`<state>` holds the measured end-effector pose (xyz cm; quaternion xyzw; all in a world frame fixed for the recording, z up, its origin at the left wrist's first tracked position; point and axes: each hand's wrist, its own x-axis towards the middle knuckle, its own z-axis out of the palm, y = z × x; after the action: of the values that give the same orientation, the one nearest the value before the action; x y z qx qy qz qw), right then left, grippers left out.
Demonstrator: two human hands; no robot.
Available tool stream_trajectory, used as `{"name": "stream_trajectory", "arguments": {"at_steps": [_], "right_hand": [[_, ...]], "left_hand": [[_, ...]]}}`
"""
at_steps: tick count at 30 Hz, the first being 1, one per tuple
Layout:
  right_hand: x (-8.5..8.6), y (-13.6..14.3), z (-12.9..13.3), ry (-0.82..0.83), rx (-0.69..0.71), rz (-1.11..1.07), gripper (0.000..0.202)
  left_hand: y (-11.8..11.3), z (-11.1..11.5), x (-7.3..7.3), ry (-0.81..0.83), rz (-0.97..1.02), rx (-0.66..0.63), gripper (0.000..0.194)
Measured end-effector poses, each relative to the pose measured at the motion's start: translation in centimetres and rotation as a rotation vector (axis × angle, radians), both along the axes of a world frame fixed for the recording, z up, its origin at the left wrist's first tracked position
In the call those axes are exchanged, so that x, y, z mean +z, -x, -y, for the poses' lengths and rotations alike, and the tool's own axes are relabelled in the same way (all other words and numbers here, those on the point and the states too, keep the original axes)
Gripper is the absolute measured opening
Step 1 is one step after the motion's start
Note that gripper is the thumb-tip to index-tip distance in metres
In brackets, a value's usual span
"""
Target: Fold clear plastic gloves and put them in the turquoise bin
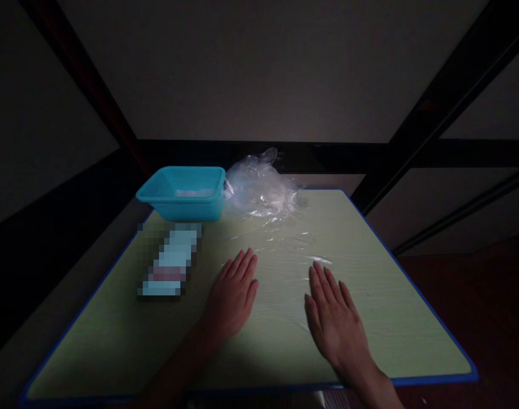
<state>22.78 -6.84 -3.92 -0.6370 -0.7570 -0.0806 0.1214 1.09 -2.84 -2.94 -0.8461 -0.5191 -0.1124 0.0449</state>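
Observation:
My left hand [233,292] lies flat, palm down, near the middle of the table, its fingers stretched out and pointing away from me. To the right, my right hand [335,312] rests flat in the same way, with its thumb a little apart. Between and under the fingertips spreads a thin sheet of clear plastic [285,284], creased and shiny in places. Behind the hands, a crumpled clear plastic bag [261,187] sits at the table's far edge, joining or touching the sheet; I cannot tell which. Its pale contents are unclear.
A turquoise plastic basin [186,208] stands at the back left, with something white inside. In front of it lies a blurred-out phone-like object [169,261] with a bright face. The pale green table [404,335] has a blue rim and meets a dark wall behind.

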Motion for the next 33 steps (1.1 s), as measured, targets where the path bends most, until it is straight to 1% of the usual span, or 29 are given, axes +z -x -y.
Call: {"name": "stream_trajectory", "arguments": {"at_steps": [3,6,9,12,14,15,17,19,21,23,24,26,28,30,33], "right_hand": [[0.0,0.0,-0.1,0.004,-0.003,0.010,0.052],[0.1,0.0,-0.2,0.009,-0.005,0.013,0.052],[-0.1,0.1,0.2,0.007,-0.014,-0.002,0.052],[-0.6,0.1,1.3,-0.014,-0.008,-0.020,0.054],[-0.6,-0.2,1.9,-0.024,-0.001,-0.029,0.055],[-0.4,-0.4,2.0,-0.023,0.005,-0.034,0.056],[0.8,-0.7,1.3,-0.003,0.041,-0.048,0.056],[2.6,-0.8,-0.9,0.040,0.124,-0.067,0.055],[4.4,-0.5,-4.2,0.092,0.247,-0.078,0.053],[5.5,0.1,-7.9,0.157,0.411,-0.034,0.051],[5.6,0.4,-9.6,0.188,0.470,-0.010,0.051],[5.2,1.0,-12.3,0.235,0.511,0.031,0.049],[4.2,1.2,-13.8,0.243,0.520,0.050,0.049],[3.2,1.1,-14.4,0.244,0.520,0.065,0.050],[2.3,0.8,-14.4,0.249,0.519,0.085,0.055]], "left_hand": [[1.9,-0.1,-0.2,-0.003,0.001,0.022,0.046],[3.2,0.0,-0.2,-0.002,0.005,0.026,0.046],[3.4,0.3,-0.1,-0.001,0.002,0.031,0.046],[3.5,1.0,-0.2,-0.004,-0.006,0.034,0.046],[3.8,1.5,-0.3,-0.004,-0.005,0.016,0.046],[3.9,1.6,-0.2,-0.007,0.002,0.011,0.047],[3.9,1.5,0.2,-0.027,0.028,0.025,0.048],[3.0,0.9,1.1,-0.059,0.065,0.051,0.049],[1.2,-0.2,2.2,-0.070,0.094,0.040,0.050],[-1.3,-1.3,3.3,-0.029,0.096,0.041,0.050],[-2.6,-1.9,3.6,0.000,0.089,0.043,0.050],[-5.0,-2.8,3.9,0.066,0.065,0.039,0.050],[-6.8,-3.6,3.7,0.075,0.063,0.047,0.051],[-8.0,-4.4,3.2,0.074,0.066,0.066,0.052],[-8.8,-5.7,2.3,0.075,0.070,0.101,0.051]]}}
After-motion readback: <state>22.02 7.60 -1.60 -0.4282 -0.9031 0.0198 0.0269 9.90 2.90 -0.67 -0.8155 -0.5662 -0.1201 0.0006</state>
